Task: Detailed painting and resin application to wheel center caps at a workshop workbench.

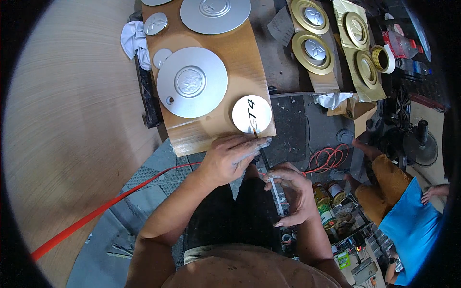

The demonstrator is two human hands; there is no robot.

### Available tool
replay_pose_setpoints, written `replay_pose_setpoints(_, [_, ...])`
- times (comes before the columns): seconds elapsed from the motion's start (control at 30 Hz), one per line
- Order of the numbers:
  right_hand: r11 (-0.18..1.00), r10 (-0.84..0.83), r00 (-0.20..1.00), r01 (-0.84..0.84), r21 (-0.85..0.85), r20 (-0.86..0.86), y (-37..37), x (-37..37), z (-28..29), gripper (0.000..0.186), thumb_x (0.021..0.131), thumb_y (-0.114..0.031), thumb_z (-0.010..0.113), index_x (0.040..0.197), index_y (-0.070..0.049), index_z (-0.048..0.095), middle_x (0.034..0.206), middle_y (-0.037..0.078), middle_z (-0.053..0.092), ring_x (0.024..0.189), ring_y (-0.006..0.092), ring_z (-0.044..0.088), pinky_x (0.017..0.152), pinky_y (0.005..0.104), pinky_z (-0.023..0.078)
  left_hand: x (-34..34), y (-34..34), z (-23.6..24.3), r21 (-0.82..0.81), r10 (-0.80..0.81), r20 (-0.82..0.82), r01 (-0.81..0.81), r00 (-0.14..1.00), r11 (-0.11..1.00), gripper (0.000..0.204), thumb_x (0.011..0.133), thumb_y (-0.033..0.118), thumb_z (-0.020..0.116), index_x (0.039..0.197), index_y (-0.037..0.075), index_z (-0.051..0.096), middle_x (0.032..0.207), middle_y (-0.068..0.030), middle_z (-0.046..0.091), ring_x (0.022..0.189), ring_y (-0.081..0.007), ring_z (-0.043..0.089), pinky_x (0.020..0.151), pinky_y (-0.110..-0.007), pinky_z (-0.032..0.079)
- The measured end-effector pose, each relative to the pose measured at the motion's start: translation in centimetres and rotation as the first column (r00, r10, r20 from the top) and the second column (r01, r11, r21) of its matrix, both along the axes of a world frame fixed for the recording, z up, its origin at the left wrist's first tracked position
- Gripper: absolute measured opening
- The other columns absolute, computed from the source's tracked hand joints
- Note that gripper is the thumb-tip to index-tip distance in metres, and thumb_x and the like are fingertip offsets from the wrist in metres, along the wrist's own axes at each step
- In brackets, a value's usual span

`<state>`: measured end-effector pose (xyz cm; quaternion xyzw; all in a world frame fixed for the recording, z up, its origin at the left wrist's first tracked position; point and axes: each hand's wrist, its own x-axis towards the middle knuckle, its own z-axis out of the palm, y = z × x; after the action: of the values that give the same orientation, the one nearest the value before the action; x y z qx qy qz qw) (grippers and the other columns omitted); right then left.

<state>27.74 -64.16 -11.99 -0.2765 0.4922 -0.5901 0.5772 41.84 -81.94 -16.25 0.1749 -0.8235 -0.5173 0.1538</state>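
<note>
A white round disc (242,115) with black painted characters lies near the front right corner of the brown board (192,139). My right hand (295,189) is closed around a thin paintbrush (274,189), which has a dark front part and a pale handle. Its tip reaches the near rim of the disc, by a small brownish patch on the marking. At the board's front edge, my left hand (228,156) has its fingers stretched out. The brush shaft passes right at those fingertips; whether they press on it is hard to see.
Silver round covers (211,98) and smaller silver caps (155,23) lie on the board. Gold rings (312,53) and a tape roll (382,58) are at the far right. A red hose (91,218) crosses the floor. Paint cans (326,213) and another person (408,216) are on the right.
</note>
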Motion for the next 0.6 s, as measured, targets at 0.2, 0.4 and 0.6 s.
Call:
replay_pose_setpoints(0.2, [1.0, 0.025, 1.0, -0.025, 0.011, -0.017, -0.24, -0.39, 0.02, 0.092, 0.049, -0.029, 0.095, 0.127, 0.004, 0.059, 0.123, 0.019, 0.056, 0.102, 0.0242, 0.058, 0.084, 0.034, 0.049, 0.08, 0.09, -0.24, 0.025, 0.011, 0.017, -0.011, 1.0, 1.0, 0.032, 0.084, 0.005, 0.068, 0.117, 0.004, 0.068, 0.103, -0.0171, 0.071, 0.094, -0.0328, 0.069, 0.084, -0.042, 0.056])
replay_pose_setpoints(0.4, [0.999, 0.036, 0.998, -0.035, 0.009, -0.042, -0.34, -0.47, 0.01, 0.093, 0.049, -0.029, 0.094, 0.127, 0.004, 0.059, 0.123, 0.019, 0.057, 0.102, 0.0244, 0.058, 0.085, 0.0335, 0.049, -0.01, -0.02, -0.2, 0.015, 0.021, -0.009, -0.021, 1.0, 1.0, 0.033, 0.085, 0.005, 0.068, 0.117, 0.004, 0.068, 0.103, -0.0179, 0.071, 0.094, -0.0333, 0.069, 0.083, -0.041, 0.057])
replay_pose_setpoints(0.6, [1.0, 0.013, 1.0, -0.013, 0.015, -0.009, -0.55, -0.34, 0.17, 0.092, 0.049, -0.029, 0.094, 0.127, 0.004, 0.059, 0.123, 0.019, 0.056, 0.103, 0.0241, 0.058, 0.084, 0.0338, 0.05, 0.04, 0.01, -0.17, 0.03, 0.027, 0.011, -0.028, 1.0, 0.999, 0.033, 0.085, 0.005, 0.068, 0.118, 0.005, 0.068, 0.104, -0.018, 0.071, 0.094, -0.0336, 0.069, 0.083, -0.041, 0.057])
